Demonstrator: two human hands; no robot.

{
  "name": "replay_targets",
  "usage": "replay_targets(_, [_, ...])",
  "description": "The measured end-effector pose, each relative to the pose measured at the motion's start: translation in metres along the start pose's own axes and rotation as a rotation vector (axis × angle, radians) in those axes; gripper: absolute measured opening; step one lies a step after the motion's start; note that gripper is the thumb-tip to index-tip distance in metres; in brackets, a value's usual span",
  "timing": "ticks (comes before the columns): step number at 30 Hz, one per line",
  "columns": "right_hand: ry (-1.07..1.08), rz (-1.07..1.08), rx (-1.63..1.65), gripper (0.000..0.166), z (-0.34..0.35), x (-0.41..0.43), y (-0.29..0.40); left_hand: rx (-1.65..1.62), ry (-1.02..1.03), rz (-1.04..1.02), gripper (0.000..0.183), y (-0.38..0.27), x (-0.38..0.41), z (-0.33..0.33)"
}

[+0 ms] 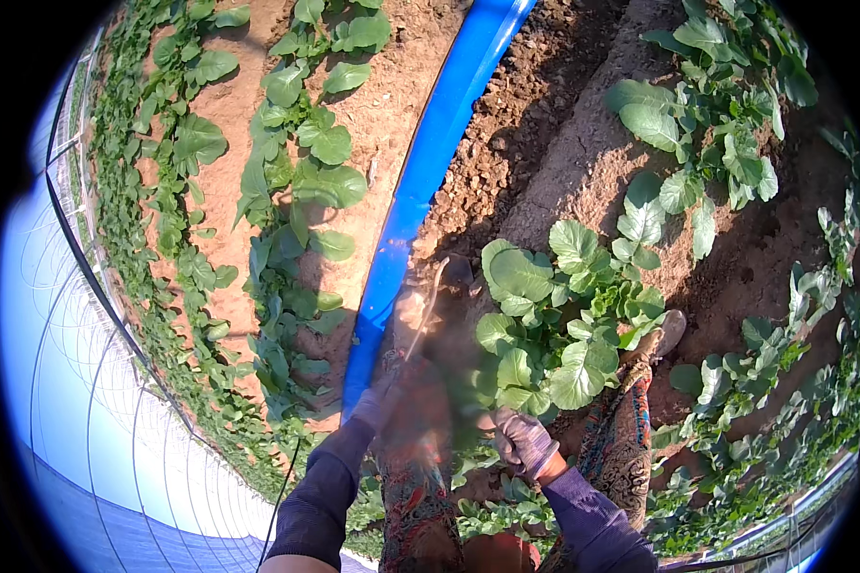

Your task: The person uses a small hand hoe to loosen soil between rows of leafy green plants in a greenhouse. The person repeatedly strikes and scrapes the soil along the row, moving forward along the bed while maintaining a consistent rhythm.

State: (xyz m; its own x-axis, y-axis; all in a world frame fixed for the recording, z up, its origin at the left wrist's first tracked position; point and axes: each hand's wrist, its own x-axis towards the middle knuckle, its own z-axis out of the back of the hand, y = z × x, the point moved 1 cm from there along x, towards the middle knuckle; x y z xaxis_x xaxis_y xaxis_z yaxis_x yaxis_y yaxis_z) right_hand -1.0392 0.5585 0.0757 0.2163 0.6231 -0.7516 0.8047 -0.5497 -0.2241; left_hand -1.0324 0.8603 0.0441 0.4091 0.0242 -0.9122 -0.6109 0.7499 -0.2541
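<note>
My left hand (378, 402), gloved and below a dark sleeve, is blurred beside the blue lay-flat hose (430, 161). A thin, pale, curved stick (427, 308) runs up from its fingers, seemingly held in them; its far end lies over the soil by a dark object too blurred to name. My right hand (522, 443), in a striped grey-pink glove, has curled fingers just below a clump of broad-leaved green plants (566, 322). Whether those fingers hold anything cannot be seen. Between the hands is a blurred patch over my patterned trouser leg (419, 458).
Leafy crop rows (294, 179) run along the left, and more plants (717, 122) grow on the right ridge. Loose clods fill the furrow (502, 136). My right shoe (670, 333) rests beside the clump. A reddish round object (502, 553) sits between my legs. Greenhouse framing (79, 265) curves at left.
</note>
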Motion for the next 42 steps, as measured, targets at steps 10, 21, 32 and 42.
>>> replay_targets(10, [-0.083,0.056,0.043,0.024,-0.003,-0.009,0.016,-0.028,-0.312,-0.407,0.035,-0.11,0.048,-0.013])
replay_targets(21, [-0.213,0.25,0.186,0.028,0.014,-0.058,0.07,0.238,0.153,-0.701,0.061,-0.393,0.03,-0.098])
replay_targets(32, [-0.059,0.138,0.604,0.026,0.054,-0.107,0.102,0.428,0.006,-0.483,0.056,-0.653,0.142,-0.264])
replay_targets(42, [-0.781,0.788,-0.238,0.016,0.093,-0.108,0.084,0.972,0.149,-0.287,0.066,-0.408,0.148,-0.302])
